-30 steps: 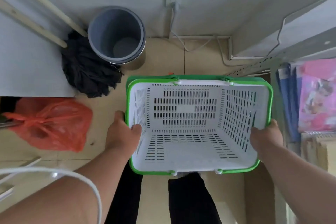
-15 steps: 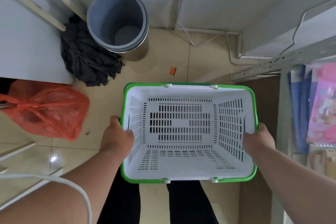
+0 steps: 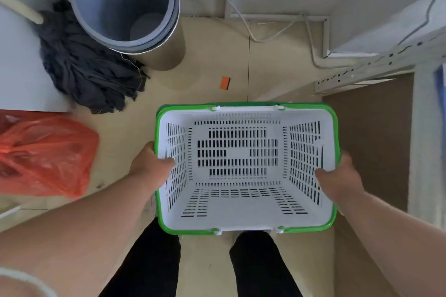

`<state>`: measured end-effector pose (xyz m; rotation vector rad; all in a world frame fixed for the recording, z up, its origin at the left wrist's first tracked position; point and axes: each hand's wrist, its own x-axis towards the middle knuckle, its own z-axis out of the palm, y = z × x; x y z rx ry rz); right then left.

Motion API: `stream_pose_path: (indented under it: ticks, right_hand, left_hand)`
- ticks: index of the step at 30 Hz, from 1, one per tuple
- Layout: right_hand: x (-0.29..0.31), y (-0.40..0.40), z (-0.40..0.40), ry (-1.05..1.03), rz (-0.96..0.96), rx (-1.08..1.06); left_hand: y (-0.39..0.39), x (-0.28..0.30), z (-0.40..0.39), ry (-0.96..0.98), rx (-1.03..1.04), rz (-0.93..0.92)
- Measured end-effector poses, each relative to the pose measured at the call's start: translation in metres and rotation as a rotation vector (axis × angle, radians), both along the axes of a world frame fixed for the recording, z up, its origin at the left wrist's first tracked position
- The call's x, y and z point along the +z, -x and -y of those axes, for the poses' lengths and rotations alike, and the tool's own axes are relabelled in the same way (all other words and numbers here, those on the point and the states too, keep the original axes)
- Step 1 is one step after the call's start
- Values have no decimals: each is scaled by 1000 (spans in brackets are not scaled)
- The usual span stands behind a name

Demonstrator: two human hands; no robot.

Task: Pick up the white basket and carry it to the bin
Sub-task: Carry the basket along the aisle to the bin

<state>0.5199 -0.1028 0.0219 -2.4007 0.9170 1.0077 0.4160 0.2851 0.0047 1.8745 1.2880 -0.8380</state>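
Note:
The white basket (image 3: 237, 210) with a green rim and slotted walls is held level above the floor, in front of my legs. It is empty. My left hand (image 3: 150, 167) grips its left wall, thumb inside. On the opposite wall my right hand (image 3: 337, 181) holds on the same way. The grey round bin (image 3: 125, 5) stands on the floor at the upper left, against the wall, open and seemingly empty, well apart from the basket.
A dark mop head (image 3: 89, 72) lies left of the bin. An orange plastic bag (image 3: 45, 154) sits at the left. A small orange scrap (image 3: 225, 83) lies on the tiles. White cables (image 3: 272, 31) run along the wall; a metal shelf rail (image 3: 376, 67) is at the right.
The view has closed in on the bin, which now looms larger at the upper left. The basket sits lower in the frame, with both hands keeping the same grip.

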Motion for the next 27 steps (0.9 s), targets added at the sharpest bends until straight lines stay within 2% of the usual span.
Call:
stream_pose_path:
  ticks: [3,5,9,13,18,22,27]
  right_hand:
    - [-16,-6,12,-106,-60,-188]
    - [-22,-12,17,-136,-119,-200]
    - [-11,-23,11,-92,-75,-171]
    - [19,-43,1,-82,-65,-175]
    - [84,-76,-15,-63,45,-159]
    - [142,-113,-34,-54,86,-68]
    - [194,-163,-58,8,148,-101]
  left_hand:
    - [-9,-14,-16,122,26,-63]
    - [-12,-17,-23,206,23,-115]
    - [-25,0,-30,314,39,-178]
    - [-49,26,-38,303,124,-89]
    - [-85,86,-61,316,103,16]
    - [-124,140,-79,326,108,120]
    - [-172,184,-97,291,101,216]
